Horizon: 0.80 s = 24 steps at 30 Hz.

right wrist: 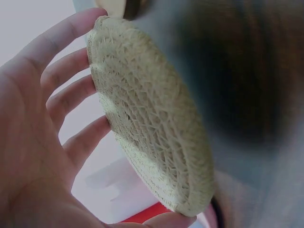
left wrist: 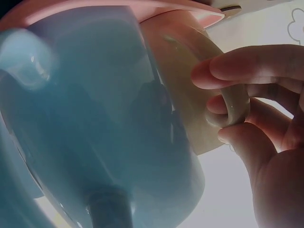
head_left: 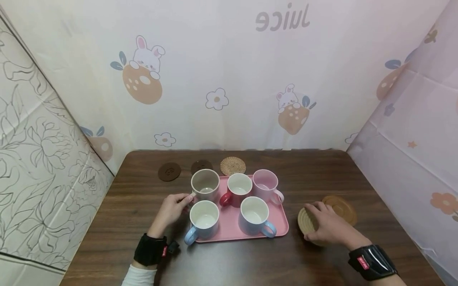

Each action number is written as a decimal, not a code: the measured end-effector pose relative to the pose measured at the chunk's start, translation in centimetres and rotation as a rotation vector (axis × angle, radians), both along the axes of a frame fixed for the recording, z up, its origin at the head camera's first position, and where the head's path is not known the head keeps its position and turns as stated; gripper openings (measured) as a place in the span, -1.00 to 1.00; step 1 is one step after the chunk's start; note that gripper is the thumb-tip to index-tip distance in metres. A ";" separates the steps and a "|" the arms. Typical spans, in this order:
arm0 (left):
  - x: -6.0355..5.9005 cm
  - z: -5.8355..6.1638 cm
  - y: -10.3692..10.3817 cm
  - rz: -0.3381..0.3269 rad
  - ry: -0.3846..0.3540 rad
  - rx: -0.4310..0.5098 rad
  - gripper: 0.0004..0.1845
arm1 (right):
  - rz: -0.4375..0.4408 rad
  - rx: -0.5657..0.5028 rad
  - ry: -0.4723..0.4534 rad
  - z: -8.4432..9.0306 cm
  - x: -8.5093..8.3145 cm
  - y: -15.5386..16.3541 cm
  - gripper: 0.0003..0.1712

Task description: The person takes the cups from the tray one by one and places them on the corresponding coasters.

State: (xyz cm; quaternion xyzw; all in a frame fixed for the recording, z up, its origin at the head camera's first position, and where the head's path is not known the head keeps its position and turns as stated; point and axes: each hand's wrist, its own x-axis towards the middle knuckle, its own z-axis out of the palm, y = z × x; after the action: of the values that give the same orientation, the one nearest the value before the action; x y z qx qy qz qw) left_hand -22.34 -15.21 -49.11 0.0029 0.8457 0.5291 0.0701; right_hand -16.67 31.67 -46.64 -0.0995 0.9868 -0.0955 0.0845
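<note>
At tray's [head_left: 277,222] left edge, left hand [head_left: 171,208] pinches beige mug's handle [left wrist: 232,107]; right hand [head_left: 327,226] grips woven coaster [head_left: 307,220].

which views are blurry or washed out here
Head view: sharp, evenly lit, edges bowed by the wide lens. Left wrist view: blue mug looms soft and close, background blown white. Right wrist view: woven coaster crisp, the dark area beside it blurred.

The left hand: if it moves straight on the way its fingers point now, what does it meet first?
The left hand already pinches the handle of the beige mug; going on, it would likely press into that mug's wall.
</note>
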 end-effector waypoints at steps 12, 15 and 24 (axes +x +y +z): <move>-0.1 -0.3 0.0 0.009 -0.014 0.020 -0.75 | -0.017 -0.014 0.017 2.7 -3.2 1.0 0.14; -0.2 -0.4 0.0 0.008 -0.016 0.012 -0.75 | -0.022 -0.014 0.001 3.3 -4.1 1.2 0.17; -0.2 -0.5 0.2 0.011 -0.013 0.023 -0.74 | 0.017 -0.016 0.027 4.4 -6.6 1.0 0.18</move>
State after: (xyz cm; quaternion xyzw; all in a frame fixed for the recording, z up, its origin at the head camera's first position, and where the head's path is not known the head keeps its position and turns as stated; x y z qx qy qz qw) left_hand -22.57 -15.05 -49.61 -0.0043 0.8390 0.5392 0.0727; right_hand -23.29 32.66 -42.29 -0.1095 0.9862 -0.1012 0.0713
